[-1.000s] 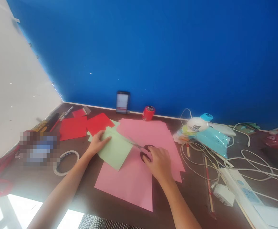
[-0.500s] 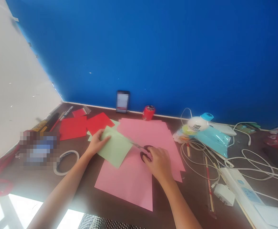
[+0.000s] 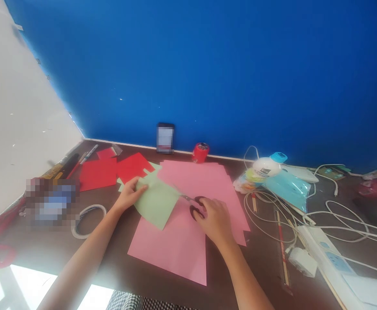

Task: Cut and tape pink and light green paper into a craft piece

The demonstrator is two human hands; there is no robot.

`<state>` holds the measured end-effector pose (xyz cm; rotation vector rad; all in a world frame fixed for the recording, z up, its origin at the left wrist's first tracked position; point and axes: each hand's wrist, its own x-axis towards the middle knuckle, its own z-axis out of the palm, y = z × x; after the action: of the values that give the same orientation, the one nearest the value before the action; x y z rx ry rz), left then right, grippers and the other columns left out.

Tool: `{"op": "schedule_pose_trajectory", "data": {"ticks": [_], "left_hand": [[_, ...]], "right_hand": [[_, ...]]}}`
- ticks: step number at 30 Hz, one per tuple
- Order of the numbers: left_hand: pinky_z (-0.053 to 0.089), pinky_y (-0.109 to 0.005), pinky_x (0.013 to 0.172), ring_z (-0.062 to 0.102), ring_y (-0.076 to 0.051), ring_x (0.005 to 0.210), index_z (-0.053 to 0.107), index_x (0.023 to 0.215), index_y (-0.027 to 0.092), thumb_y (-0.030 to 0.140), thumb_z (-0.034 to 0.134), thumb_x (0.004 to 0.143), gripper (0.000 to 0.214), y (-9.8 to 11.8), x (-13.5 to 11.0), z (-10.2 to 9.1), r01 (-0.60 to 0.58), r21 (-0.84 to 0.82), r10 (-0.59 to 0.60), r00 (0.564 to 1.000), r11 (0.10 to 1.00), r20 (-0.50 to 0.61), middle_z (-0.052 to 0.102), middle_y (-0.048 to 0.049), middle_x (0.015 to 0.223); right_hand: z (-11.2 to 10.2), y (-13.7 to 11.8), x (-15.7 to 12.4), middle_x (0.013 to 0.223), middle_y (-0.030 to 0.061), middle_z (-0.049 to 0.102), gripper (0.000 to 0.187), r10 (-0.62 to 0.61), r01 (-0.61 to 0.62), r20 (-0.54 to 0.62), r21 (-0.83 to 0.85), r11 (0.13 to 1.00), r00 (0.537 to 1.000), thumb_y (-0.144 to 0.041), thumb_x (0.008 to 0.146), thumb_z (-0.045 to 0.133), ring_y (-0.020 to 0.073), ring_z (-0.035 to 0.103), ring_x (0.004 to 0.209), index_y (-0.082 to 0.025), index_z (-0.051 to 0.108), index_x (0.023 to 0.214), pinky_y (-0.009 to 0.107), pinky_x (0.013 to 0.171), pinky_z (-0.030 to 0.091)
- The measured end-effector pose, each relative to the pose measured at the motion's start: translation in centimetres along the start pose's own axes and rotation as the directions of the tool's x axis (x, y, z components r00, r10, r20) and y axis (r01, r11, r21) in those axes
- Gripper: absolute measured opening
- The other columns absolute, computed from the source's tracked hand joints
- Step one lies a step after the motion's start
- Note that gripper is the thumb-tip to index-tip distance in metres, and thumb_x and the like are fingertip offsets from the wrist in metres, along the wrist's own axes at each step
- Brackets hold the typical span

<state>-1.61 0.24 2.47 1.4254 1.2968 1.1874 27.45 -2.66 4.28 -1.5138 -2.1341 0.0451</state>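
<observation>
My left hand (image 3: 130,193) grips the left edge of a light green sheet of paper (image 3: 157,204), thumb on top. In my right hand (image 3: 216,217) is a pair of scissors (image 3: 196,205), fingers through the black handles. The metal blades point left and meet the green sheet's right edge; how far they are parted is hard to make out. Beneath lie several overlapping pink sheets of paper (image 3: 175,254). Red paper squares (image 3: 98,173) rest to the left of the green sheet, with more green paper showing under one of them.
A roll of tape (image 3: 75,228) lies left of my forearm. Behind the paper stand a red round container (image 3: 200,153) and a dark-framed device (image 3: 165,137) against the blue wall. On the right are a white bottle (image 3: 266,167), tangled cables, a white plug (image 3: 303,261) and a power strip (image 3: 328,254).
The green sheet has turned and dipped slightly at its top, and a notched edge now shows near my left hand. Both hands keep their holds; the view has shifted slightly.
</observation>
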Motion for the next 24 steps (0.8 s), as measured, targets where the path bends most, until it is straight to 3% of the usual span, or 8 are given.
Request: {"op": "schedule_pose_trajectory", "data": {"ticks": [8,24], "left_hand": [[0.043,-0.023,0.059,0.054,-0.014,0.069,0.054,0.083,0.019,0.038,0.058,0.077,0.021,-0.31,-0.02,-0.09,0.005,-0.046,-0.004,1.000,0.999,0.027,0.058,-0.0003,0.078],[0.043,-0.024,0.058,0.053,-0.014,0.065,0.052,0.076,0.020,0.044,0.060,0.072,0.026,0.07,-0.01,-0.05,0.024,-0.002,-0.024,1.000,1.000,-0.012,0.057,0.0011,0.070]], "right_hand": [[-0.20,-0.16,0.03,0.071,0.0007,0.064,0.013,0.005,-0.006,0.020,0.013,1.000,1.000,-0.025,0.073,0.054,0.0172,0.052,0.066,-0.021,0.058,0.085,0.034,0.075,0.035],[-0.33,-0.20,-0.01,0.065,-0.0007,0.061,0.012,-0.016,0.017,0.017,-0.023,1.000,1.000,-0.023,0.074,0.053,0.0163,0.052,0.064,-0.021,0.060,0.085,0.032,0.073,0.033]]}}
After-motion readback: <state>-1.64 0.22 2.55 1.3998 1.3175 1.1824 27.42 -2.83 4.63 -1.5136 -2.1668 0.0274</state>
